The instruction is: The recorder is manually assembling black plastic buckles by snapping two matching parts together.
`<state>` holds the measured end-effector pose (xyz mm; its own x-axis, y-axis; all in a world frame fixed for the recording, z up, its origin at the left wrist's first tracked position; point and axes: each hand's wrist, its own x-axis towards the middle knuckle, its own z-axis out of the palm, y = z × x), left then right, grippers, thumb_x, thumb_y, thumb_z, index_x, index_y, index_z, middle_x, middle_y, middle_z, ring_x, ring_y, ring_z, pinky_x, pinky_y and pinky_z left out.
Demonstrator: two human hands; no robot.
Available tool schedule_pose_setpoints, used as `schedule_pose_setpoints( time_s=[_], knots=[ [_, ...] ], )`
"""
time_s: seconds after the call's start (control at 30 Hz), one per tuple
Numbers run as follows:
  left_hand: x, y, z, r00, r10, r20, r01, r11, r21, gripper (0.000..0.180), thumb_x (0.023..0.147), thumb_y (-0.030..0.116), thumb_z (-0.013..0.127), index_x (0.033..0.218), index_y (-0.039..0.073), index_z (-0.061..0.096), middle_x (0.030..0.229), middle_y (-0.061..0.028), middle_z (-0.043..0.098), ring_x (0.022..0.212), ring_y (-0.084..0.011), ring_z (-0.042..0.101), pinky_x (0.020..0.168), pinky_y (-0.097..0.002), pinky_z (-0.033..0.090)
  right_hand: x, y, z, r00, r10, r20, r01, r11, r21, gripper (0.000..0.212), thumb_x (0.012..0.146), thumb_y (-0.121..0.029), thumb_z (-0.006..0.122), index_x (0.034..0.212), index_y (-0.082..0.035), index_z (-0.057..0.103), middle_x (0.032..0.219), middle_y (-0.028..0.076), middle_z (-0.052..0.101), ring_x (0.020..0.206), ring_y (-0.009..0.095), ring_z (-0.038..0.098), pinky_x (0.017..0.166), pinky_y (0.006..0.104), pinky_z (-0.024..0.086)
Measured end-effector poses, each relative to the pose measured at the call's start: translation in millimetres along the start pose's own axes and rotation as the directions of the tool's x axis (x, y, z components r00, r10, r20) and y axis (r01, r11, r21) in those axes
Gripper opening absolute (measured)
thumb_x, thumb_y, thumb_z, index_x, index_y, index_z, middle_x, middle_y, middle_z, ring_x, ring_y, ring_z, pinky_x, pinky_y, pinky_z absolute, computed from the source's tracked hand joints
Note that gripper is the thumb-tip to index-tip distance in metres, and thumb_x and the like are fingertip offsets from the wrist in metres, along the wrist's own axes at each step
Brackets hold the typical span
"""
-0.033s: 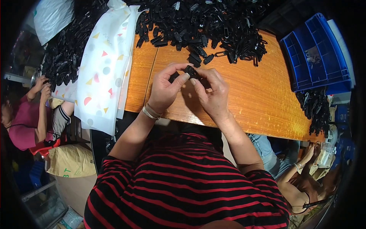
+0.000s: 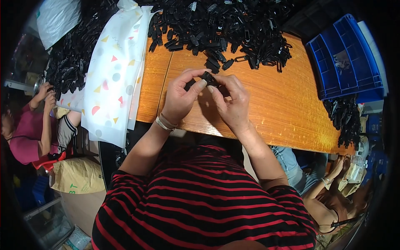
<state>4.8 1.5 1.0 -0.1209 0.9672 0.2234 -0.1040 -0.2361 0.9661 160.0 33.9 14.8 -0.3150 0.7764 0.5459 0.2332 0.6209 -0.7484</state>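
Over the near part of the orange-brown wooden table [image 2: 271,106], my left hand [image 2: 179,99] and my right hand [image 2: 234,102] meet at the fingertips. Between them is a small black plastic piece [image 2: 208,78], pinched by the thumb and fingers of both hands. Its exact kind is hard to make out, as fingers cover much of it. Another dark bit shows under my left fingers. Just beyond my hands lie a few loose black plastic pieces [image 2: 213,64], at the front of a large heap of similar black plastic parts [image 2: 233,29], some frame-shaped like buckles.
White patterned sheeting [image 2: 109,79] covers the table's left side, with another black heap [image 2: 66,68] beyond. A blue plastic crate [image 2: 348,62] stands at right, above more black parts [image 2: 345,118]. A person [image 2: 33,133] works at left; another person's arm [image 2: 321,187] is at right.
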Motion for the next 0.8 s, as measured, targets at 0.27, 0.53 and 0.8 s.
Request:
schedule_pose_setpoints(
  time_s=[0.27,0.53,0.8],
  knots=[
    [-5.5,-0.8,4.9,0.922,0.384,0.054,-0.375,0.848,0.374,0.021,0.094,0.005,0.054,0.114,0.001,0.062,0.103,-0.0017,0.061,0.066,-0.0013,0.047,0.059,-0.0144,0.038,-10.5,-1.6,11.8,0.994,-0.074,-0.076,0.067,0.994,-0.086,0.032,0.076,-0.004,0.075,0.105,-0.002,0.061,0.084,0.012,0.058,0.066,0.021,0.064,0.056,0.03,0.052],
    [-20.7,19.2,1.8,0.981,-0.12,0.155,0.144,0.978,-0.154,0.033,0.103,0.033,0.043,0.1,0.004,0.058,0.084,0.0005,0.061,0.055,0.0005,0.039,0.047,-0.015,0.03,-27.7,-11.1,19.2,0.981,0.051,0.186,-0.069,0.994,0.09,0.048,0.086,-0.012,0.069,0.127,-0.001,0.047,0.099,0.015,0.065,0.076,0.025,0.066,0.064,0.0314,0.053],
    [-68.1,17.8,-41.1,0.929,-0.368,0.033,0.368,0.912,-0.18,0.03,0.101,0.019,0.038,0.089,0.002,0.059,0.079,-0.0033,0.059,0.07,-0.0082,0.054,0.062,-0.0198,0.043,-28.0,-28.4,39.1,0.75,0.174,0.639,-0.271,0.961,0.058,0.057,0.081,-0.018,0.074,0.13,-0.008,0.047,0.088,0.014,0.065,0.078,0.032,0.065,0.068,0.0357,0.051]
  ],
)
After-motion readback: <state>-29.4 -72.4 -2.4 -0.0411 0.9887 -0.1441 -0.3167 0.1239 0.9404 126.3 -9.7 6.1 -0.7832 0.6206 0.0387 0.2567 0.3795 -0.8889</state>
